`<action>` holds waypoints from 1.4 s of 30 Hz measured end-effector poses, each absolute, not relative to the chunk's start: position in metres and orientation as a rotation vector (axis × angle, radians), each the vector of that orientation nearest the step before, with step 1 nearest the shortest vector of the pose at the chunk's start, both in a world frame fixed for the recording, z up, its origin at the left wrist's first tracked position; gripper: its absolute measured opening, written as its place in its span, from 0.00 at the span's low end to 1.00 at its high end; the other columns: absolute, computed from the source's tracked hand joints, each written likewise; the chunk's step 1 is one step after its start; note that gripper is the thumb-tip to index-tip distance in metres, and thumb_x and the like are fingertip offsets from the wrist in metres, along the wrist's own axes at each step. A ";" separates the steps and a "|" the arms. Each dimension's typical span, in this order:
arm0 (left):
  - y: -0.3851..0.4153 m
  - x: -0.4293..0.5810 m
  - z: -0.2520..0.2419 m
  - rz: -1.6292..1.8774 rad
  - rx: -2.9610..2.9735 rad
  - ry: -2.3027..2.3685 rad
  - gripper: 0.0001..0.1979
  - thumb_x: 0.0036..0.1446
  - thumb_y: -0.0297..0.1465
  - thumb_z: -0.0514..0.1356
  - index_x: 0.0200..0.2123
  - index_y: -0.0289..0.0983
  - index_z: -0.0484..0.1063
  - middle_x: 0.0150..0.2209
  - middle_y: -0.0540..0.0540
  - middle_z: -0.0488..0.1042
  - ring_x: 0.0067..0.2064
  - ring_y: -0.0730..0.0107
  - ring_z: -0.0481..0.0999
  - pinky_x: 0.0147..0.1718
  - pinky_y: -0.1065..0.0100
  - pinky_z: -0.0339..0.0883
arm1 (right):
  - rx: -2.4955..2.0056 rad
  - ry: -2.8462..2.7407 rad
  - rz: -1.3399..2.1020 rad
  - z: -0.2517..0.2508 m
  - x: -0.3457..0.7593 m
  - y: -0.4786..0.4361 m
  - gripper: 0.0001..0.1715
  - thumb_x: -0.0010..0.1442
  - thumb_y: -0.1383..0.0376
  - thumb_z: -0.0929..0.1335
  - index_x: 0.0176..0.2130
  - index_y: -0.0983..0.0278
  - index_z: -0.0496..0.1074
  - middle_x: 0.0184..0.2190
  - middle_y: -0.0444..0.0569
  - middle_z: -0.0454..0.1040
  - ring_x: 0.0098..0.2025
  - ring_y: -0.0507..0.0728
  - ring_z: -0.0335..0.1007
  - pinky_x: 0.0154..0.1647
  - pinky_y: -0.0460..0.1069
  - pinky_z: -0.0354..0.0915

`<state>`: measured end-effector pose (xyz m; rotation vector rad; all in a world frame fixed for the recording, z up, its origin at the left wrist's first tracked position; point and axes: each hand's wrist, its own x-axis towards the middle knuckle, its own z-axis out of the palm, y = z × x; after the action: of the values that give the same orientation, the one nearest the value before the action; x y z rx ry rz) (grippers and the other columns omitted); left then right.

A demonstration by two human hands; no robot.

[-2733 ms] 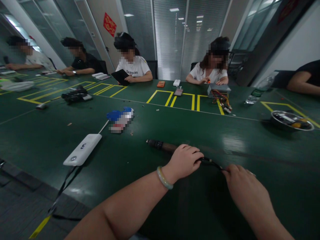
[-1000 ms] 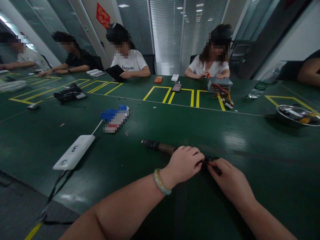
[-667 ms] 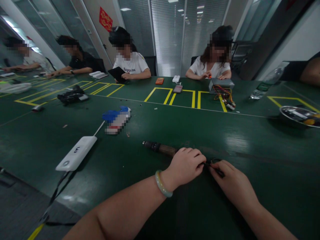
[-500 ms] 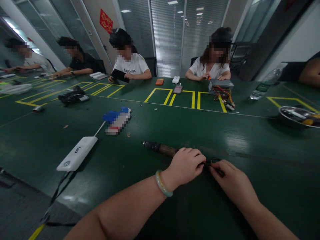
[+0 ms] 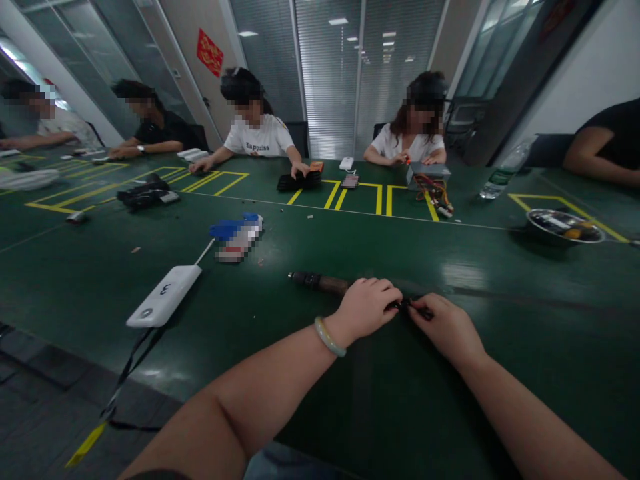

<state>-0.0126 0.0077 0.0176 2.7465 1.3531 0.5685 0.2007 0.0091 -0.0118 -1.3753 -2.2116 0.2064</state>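
Observation:
A long dark rod-like object point(image 5: 330, 285) lies on the green table in front of me, with a brown grip and a black collared end with a small metal tip pointing left. My left hand point(image 5: 367, 307), with a pale bangle at the wrist, is closed over its right part and hides it. Just to the right, my right hand point(image 5: 447, 327) pinches a thin black piece point(image 5: 425, 313) at that end. The fingertips of both hands nearly meet there. I cannot tell whether the black piece is joined to the rod.
Left of my hands are a white power bank point(image 5: 164, 297) with cable and strap, and a blue-and-white item point(image 5: 239, 237). A metal bowl point(image 5: 565, 227) and a plastic bottle point(image 5: 505, 170) stand to the right. Across the table point(image 5: 225, 400), several people sit behind yellow tape outlines.
My view has shifted slightly, and both hands keep their holds on the rod and black piece. Across the table, a person has laid a black object down near the orange box.

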 end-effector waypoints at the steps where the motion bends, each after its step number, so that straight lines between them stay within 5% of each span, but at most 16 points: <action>1: 0.008 -0.013 0.017 0.581 2.751 1.348 0.09 0.60 0.36 0.60 0.43 0.42 0.70 0.44 0.49 0.70 0.46 0.65 0.70 0.45 0.63 0.62 | -1.379 -2.209 0.198 -0.012 0.200 0.010 0.10 0.62 0.60 0.64 0.33 0.62 0.72 0.34 0.47 0.73 0.35 0.56 0.71 0.35 0.49 0.64; 42: 0.013 -0.008 0.004 0.759 2.770 1.311 0.05 0.58 0.33 0.61 0.38 0.41 0.72 0.41 0.49 0.72 0.42 0.65 0.73 0.40 0.63 0.65 | -1.356 -2.198 0.199 -0.001 0.189 0.006 0.03 0.57 0.68 0.71 0.31 0.62 0.75 0.30 0.43 0.74 0.32 0.51 0.68 0.33 0.46 0.59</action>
<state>-0.0083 0.0129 0.0037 2.7695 1.3106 0.7593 0.1886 0.0059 -0.0013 -1.3558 -2.1977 0.1994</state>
